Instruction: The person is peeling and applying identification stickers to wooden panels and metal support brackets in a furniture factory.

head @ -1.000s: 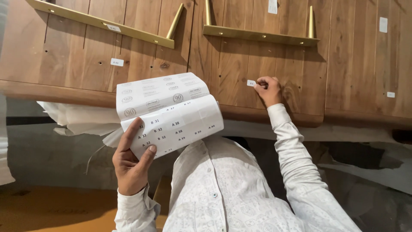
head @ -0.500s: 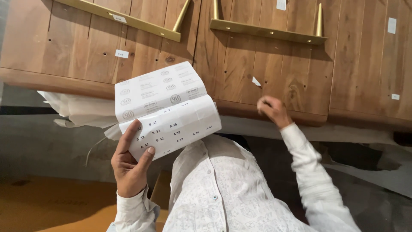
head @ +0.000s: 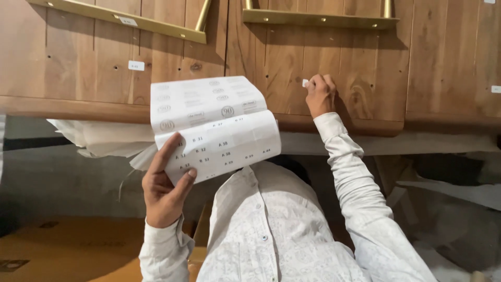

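Note:
My left hand (head: 166, 187) grips a folded white sheet of small printed stickers (head: 214, 128), thumb on its lower left corner. My right hand (head: 320, 94) is raised against a wooden panel (head: 360, 68), its fingertips pressing a small white sticker (head: 305, 82) onto the wood. Both arms wear pale patterned shirt sleeves. The sheet hides part of the panel's lower edge.
Two brass rails (head: 318, 18) with angled legs are fixed across the top of the wooden panels. More white stickers (head: 136, 65) dot the wood at left and at the right edge. Crumpled white wrapping (head: 99, 138) lies under the panels. A brown cardboard surface (head: 68, 250) sits at lower left.
My right hand dropped away from the panel half a second ago and has come back up to the small sticker. The sheet in my left hand stayed in the same grip.

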